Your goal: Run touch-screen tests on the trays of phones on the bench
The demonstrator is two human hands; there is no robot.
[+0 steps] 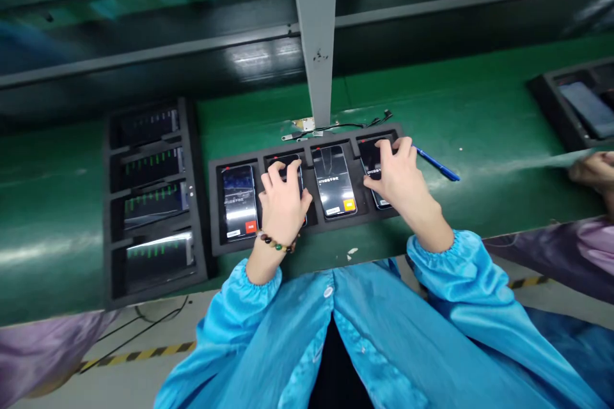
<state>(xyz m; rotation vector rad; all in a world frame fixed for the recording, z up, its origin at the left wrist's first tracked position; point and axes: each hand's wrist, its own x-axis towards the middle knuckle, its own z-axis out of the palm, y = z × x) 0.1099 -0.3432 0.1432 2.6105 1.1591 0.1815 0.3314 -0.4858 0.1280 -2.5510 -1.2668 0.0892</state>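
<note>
A black foam tray [283, 235] lies before me with phones in its several slots. My left hand [284, 201], with a beaded bracelet at the wrist, is curled over the second phone [286, 158], its thumb at the right edge; the palm hides much of the screen. Over the rightmost phone [370, 156] bends my right hand [398, 169], thumb at the left edge and fingertips near the top right. Between my hands, a lit phone [334, 182] shows white text and an orange box. The leftmost phone [240, 201] shows a red box.
Left stands another black tray [197, 204] of phones with green bars on their screens. A blue pen [436, 163] and a black cable [352, 126] lie near my tray. A grey post [316, 32] rises behind. At right are another tray [551, 108] and another person's hand [595, 171].
</note>
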